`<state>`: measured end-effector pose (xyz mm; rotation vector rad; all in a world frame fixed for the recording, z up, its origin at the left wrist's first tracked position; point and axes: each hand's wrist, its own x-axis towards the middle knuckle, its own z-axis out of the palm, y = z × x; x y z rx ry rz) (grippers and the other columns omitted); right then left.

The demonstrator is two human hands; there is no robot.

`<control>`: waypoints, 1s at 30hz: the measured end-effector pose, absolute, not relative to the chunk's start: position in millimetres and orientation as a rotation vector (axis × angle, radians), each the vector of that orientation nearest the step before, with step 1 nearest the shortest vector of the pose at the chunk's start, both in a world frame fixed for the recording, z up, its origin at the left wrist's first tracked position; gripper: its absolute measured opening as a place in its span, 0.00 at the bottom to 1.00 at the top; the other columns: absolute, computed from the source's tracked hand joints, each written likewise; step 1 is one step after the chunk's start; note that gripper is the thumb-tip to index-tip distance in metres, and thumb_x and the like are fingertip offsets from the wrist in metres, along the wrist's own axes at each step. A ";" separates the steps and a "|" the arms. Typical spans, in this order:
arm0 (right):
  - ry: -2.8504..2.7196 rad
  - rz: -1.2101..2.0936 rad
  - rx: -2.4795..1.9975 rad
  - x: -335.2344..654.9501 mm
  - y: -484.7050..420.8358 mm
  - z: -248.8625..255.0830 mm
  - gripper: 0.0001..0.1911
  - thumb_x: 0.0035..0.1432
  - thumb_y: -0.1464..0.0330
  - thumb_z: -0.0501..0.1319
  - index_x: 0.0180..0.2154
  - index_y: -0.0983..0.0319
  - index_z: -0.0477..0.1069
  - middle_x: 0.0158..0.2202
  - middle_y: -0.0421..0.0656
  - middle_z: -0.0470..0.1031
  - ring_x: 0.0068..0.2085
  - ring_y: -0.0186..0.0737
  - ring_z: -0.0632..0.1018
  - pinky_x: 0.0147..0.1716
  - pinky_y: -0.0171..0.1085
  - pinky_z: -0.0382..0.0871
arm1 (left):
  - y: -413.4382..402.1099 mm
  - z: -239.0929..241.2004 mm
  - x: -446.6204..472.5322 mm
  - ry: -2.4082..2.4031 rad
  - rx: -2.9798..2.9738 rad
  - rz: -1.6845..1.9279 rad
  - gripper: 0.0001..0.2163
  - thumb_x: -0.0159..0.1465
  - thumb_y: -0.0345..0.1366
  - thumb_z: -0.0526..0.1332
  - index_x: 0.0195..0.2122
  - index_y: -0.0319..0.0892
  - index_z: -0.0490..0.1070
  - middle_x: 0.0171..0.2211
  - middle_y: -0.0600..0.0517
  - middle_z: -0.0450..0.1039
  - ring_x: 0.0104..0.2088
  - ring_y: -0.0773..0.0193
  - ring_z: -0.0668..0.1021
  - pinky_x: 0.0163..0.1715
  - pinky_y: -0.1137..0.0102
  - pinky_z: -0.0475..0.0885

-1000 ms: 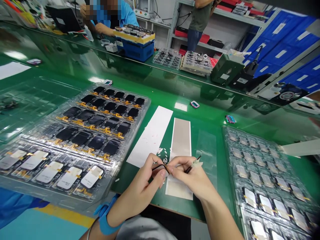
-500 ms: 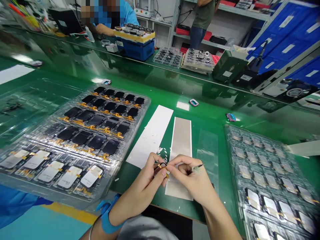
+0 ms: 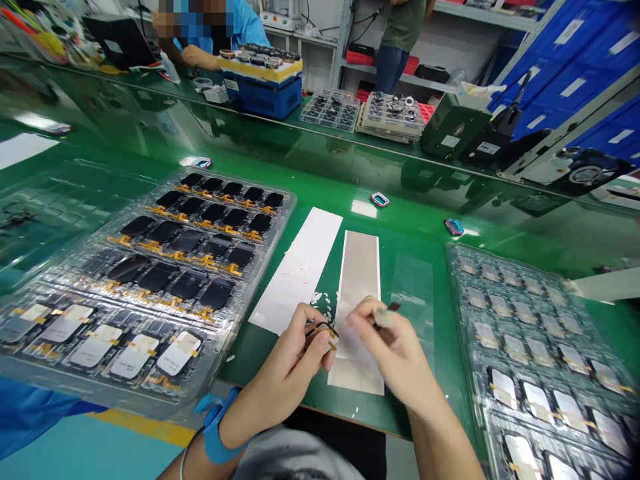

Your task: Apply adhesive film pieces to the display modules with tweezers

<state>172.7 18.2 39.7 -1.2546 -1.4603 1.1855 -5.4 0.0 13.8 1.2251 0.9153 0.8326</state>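
Observation:
My left hand (image 3: pixel 287 363) pinches a small dark screen part with a gold flex tail (image 3: pixel 324 333) just above the table's near edge. My right hand (image 3: pixel 395 353) is closed round thin dark tweezers (image 3: pixel 389 311), whose end sticks out past my knuckles; its fingertips hover over a grey strip sheet (image 3: pixel 358 280). A white strip (image 3: pixel 300 267) lies to the left of it, with small white flakes (image 3: pixel 323 301) scattered between them. A blue wrist strap (image 3: pixel 213 427) circles my left wrist.
A clear tray (image 3: pixel 150 267) of dark and white-covered screen parts lies at the left, a similar tray (image 3: pixel 530 333) at the right. Small pink and blue cased parts (image 3: pixel 379 199) lie farther out. Across the green bench sit a blue box (image 3: pixel 265 93), part trays, and two other people.
My right hand has pulled a little away from the part in my left hand and risen over the grey strip. The left hand stays put with the part.

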 end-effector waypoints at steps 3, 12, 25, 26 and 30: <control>-1.439 0.896 -1.270 191.7 1.1 36.5 0.20 0.70 0.60 0.49 0.31 0.60 0.72 0.37 0.42 0.70 0.42 0.37 0.72 0.42 0.37 0.65 | -9.1 23.5 -9.8 0.968 1.479 0.711 0.08 0.75 0.39 0.46 0.42 0.46 0.60 0.37 0.51 0.71 0.37 0.63 0.74 0.39 0.67 0.68; -1.277 0.702 -1.450 203.5 -61.8 5.2 0.03 0.65 0.69 0.59 0.36 0.60 0.70 0.37 0.43 0.70 0.38 0.36 0.76 0.33 0.32 0.74 | -28.5 27.9 -0.4 0.730 2.421 0.468 0.15 0.69 0.25 0.53 0.56 0.39 0.63 0.55 0.45 0.73 0.59 0.55 0.70 0.58 0.62 0.67; -1.016 0.756 -1.472 190.0 -63.4 -0.6 0.07 0.59 0.66 0.66 0.31 0.62 0.73 0.32 0.42 0.73 0.29 0.36 0.80 0.29 0.32 0.78 | -37.1 10.2 -0.3 0.663 2.735 0.404 0.09 0.69 0.25 0.53 0.48 0.36 0.67 0.62 0.40 0.63 0.65 0.45 0.62 0.63 0.55 0.61; -0.946 0.767 -1.438 188.5 -62.9 0.3 0.06 0.58 0.66 0.67 0.32 0.62 0.72 0.32 0.41 0.73 0.28 0.35 0.80 0.28 0.32 0.78 | -35.6 12.9 0.5 0.670 2.704 0.423 0.09 0.69 0.24 0.52 0.48 0.36 0.66 0.61 0.41 0.65 0.64 0.45 0.64 0.62 0.54 0.62; -0.688 0.691 -1.263 177.9 -58.3 6.4 0.06 0.59 0.68 0.66 0.33 0.62 0.70 0.33 0.39 0.71 0.30 0.35 0.80 0.29 0.33 0.79 | -25.4 25.7 2.5 0.828 2.189 0.522 0.08 0.72 0.28 0.48 0.46 0.42 0.64 0.44 0.47 0.75 0.47 0.56 0.78 0.46 0.62 0.73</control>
